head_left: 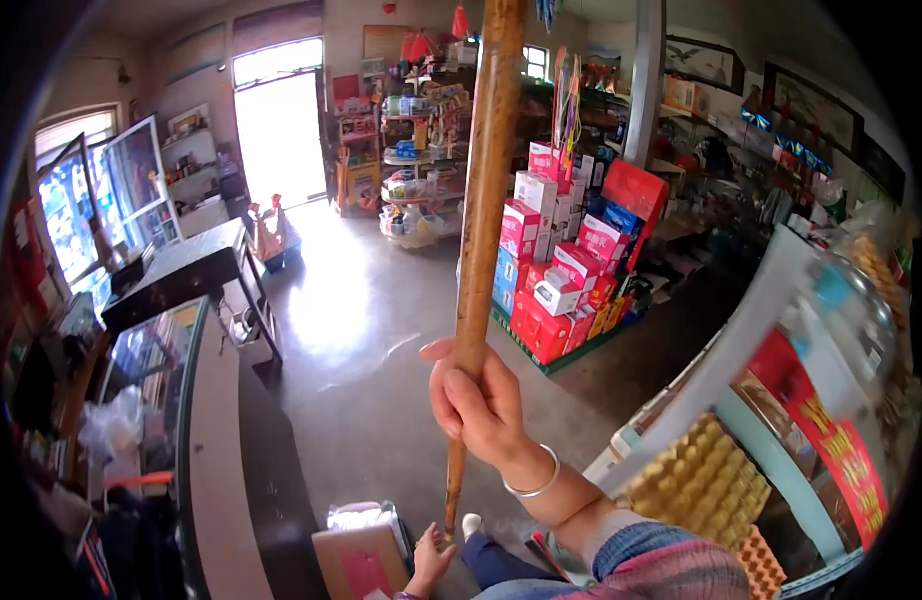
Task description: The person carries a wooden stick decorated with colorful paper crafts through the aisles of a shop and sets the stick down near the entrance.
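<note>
A long wooden pole (486, 200) stands almost upright before me, its top running out of view above and its thin lower end near the floor. My right hand (481, 400) is wrapped around the pole, with a silver bangle on the wrist. Lower down, my left hand (431, 558) has its fingers apart beside the pole's lower end; whether it touches the pole I cannot tell. Close to that hand lies a cardboard box (359, 560) with a pink patch on it.
Pink and red cartons (571, 290) are stacked on a green-edged base. Egg trays (701, 475) fill a rack at the right. A glass counter (161, 350) runs along the left. Loaded shelves (421, 160) stand beside the bright doorway (281, 130). A grey post (645, 80) rises behind the cartons.
</note>
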